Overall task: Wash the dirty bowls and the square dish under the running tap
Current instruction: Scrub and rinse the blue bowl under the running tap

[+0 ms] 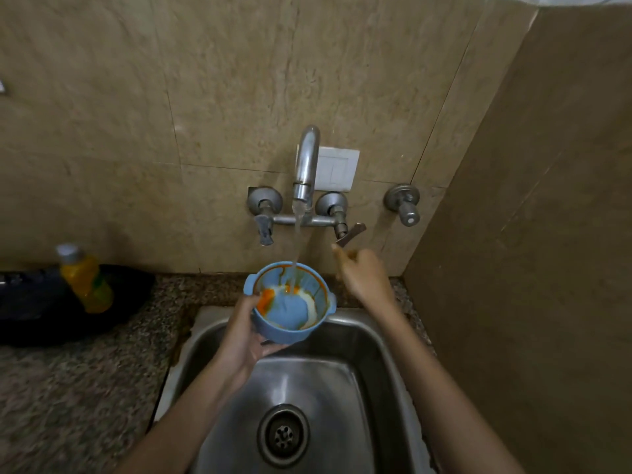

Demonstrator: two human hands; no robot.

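Blue bowl (290, 304) was in the middle of the frame, up over the back of the steel sink (345, 381). It had orange and white mess inside. Water (297, 241) ran down from the tap (306, 162) and fell right into it. The left hand (244, 336) held the bowl from its left side and from under it, with the thumb at the rim. The right hand (362, 275) was just right of the bowl, under the tap's right handle (350, 233). Its fingers were curled, but it was blurry, so I cannot tell if it touched the handle. A yellow bottle (87, 285) stood at the left of the frame.
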